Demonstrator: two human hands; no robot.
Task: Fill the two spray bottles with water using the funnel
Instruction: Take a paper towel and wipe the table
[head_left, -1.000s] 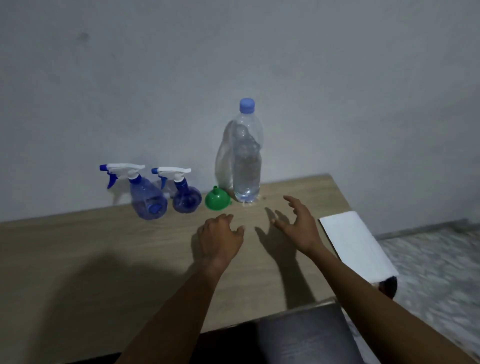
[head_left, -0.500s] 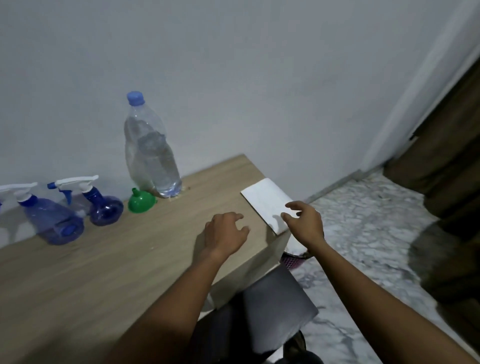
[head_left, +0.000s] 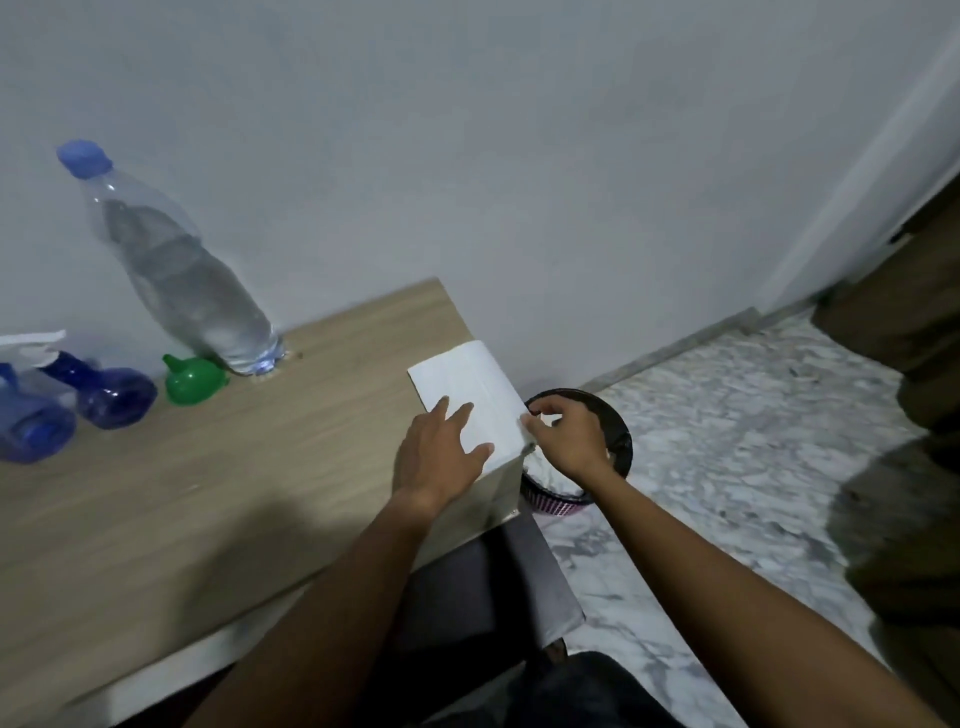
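Note:
Two blue spray bottles stand at the far left of the wooden table (head_left: 208, 493): one (head_left: 31, 431) cut by the frame edge, the other (head_left: 111, 395) beside it. A green funnel (head_left: 193, 382) lies mouth-down next to them. Behind it stands a clear water bottle (head_left: 182, 275) with a blue cap. A white tissue pack (head_left: 470, 410) rests at the table's right edge. My left hand (head_left: 436, 457) lies flat on the pack, fingers spread. My right hand (head_left: 566, 436) pinches the pack's right edge.
A black bin (head_left: 618, 436) with white paper inside stands on the marble floor just right of the table, under my right hand. A dark chair seat (head_left: 498, 587) is below the table edge. A brown curtain (head_left: 914, 364) hangs at far right.
The view has swung right. Both hands moved from the table's middle to the tissue pack; the left now rests on it and the right grips its edge.

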